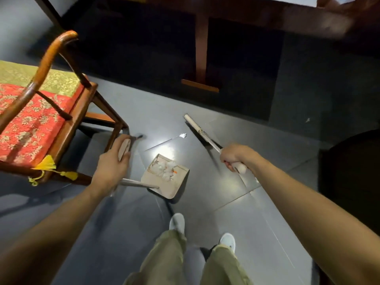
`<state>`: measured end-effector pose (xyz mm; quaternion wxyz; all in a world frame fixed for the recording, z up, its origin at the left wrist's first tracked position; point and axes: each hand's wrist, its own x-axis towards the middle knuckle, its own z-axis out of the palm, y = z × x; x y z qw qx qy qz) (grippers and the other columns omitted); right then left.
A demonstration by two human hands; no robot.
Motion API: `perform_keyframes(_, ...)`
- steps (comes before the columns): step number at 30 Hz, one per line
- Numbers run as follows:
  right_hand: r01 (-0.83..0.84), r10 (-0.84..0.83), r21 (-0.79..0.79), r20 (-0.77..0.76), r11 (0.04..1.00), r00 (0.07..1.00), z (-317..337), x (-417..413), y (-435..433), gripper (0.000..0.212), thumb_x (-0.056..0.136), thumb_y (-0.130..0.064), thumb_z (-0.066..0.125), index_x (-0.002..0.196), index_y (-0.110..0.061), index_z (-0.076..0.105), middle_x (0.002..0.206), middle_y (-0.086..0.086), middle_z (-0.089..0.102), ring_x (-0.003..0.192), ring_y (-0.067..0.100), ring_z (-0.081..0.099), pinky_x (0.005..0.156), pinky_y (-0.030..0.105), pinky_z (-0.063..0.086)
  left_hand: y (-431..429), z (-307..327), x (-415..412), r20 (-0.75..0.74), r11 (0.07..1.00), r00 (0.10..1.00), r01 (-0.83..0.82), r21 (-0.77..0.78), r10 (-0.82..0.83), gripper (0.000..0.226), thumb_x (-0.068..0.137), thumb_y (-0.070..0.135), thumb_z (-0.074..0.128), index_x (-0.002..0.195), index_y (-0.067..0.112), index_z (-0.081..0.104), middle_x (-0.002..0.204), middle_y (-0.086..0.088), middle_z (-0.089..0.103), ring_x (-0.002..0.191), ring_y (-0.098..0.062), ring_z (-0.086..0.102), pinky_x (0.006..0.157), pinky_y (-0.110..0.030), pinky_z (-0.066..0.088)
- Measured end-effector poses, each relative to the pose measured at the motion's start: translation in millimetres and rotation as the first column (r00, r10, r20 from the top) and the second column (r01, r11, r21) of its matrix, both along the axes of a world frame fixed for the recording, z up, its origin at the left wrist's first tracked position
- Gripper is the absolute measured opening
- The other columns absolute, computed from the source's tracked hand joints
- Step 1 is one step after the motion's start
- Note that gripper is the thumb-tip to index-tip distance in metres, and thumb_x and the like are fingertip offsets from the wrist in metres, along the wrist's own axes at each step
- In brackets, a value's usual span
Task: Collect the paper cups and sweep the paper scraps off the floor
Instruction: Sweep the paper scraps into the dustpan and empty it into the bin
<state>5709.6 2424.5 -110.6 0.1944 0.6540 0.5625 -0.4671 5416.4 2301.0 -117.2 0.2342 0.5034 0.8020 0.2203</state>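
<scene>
My left hand (112,167) grips the top of the long handle (139,183) of a beige dustpan (166,177). The pan hangs just above the grey floor and holds several white paper scraps (165,169). My right hand (233,156) grips the handle of a broom, and the broom head (197,128) reaches forward to the floor. One white paper scrap (183,135) lies on the floor just left of the broom head. A tiny scrap (307,120) lies farther right on the dark mat. No paper cup is in view.
A wooden chair (61,112) with a red and gold cushion stands at the left, its leg close to my left hand. A dark wooden table leg (200,50) stands ahead on a dark mat. A dark round object (353,171) is at the right. My feet (177,222) are below the dustpan.
</scene>
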Motion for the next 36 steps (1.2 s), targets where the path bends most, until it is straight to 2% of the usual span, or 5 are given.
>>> perform_keyframes(6,-0.322,0.319,0.005,0.140,0.947,0.938,-28.9,-78.5,3.2,0.016,0.085,-0.003,0.054,0.069,-0.004,0.055,0.079,0.011,0.057,0.053,0.018,0.047,0.045,0.026,0.037,51.7,-14.6,-62.5,-0.020,0.999,1.000,0.022,-0.026,-0.022,0.045,0.096,0.024,0.048,0.136,0.039,0.036,0.112,-0.014,0.064,0.097,-0.033,0.063,0.088,-0.044,0.049)
perform_keyframes(10,-0.400,0.409,-0.098,0.100,0.911,0.907,-19.8,-94.1,-21.1,0.016,0.083,0.000,0.054,0.069,-0.007,0.055,0.065,0.005,0.057,0.049,0.016,0.048,0.042,0.022,0.035,72.4,-19.6,-75.4,-0.007,0.996,0.996,0.084,-0.009,-0.084,0.044,0.097,0.024,0.049,0.136,0.038,0.035,0.115,-0.016,0.063,0.098,-0.031,0.061,0.089,-0.042,0.046)
perform_keyframes(14,-0.015,-0.015,-0.334,-0.086,0.943,0.996,13.3,-76.2,-28.8,0.012,0.086,0.002,0.044,0.078,-0.005,0.050,0.052,0.007,0.042,0.043,0.015,0.039,0.039,0.016,0.033,80.0,-14.4,-70.0,0.083,0.987,0.984,0.158,0.000,-0.158,0.045,0.097,0.022,0.048,0.133,0.045,0.032,0.123,-0.017,0.057,0.110,-0.034,0.056,0.093,-0.046,0.044)
perform_keyframes(21,0.401,-0.497,-0.414,-0.152,0.817,0.854,81.0,1.9,-31.8,0.043,0.095,-0.005,0.043,0.137,-0.007,0.044,0.042,0.000,0.038,0.032,0.007,0.033,0.031,0.012,0.028,95.1,-5.4,-36.8,0.115,0.942,0.935,0.334,0.032,-0.335,0.040,0.098,0.023,0.048,0.131,0.040,0.034,0.114,-0.010,0.058,0.090,-0.024,0.057,0.082,-0.040,0.048)
perform_keyframes(36,0.871,-0.869,-0.077,-0.152,0.485,0.471,54.4,190.1,-28.0,0.012,0.090,-0.001,0.046,0.089,-0.001,0.058,0.062,0.010,0.050,0.045,0.011,0.043,0.043,0.018,0.038,213.3,8.0,160.4,0.029,0.697,0.700,0.705,0.129,-0.713,0.038,0.097,0.019,0.050,0.132,0.031,0.038,0.088,-0.004,0.056,0.068,-0.012,0.054,0.062,-0.030,0.044)
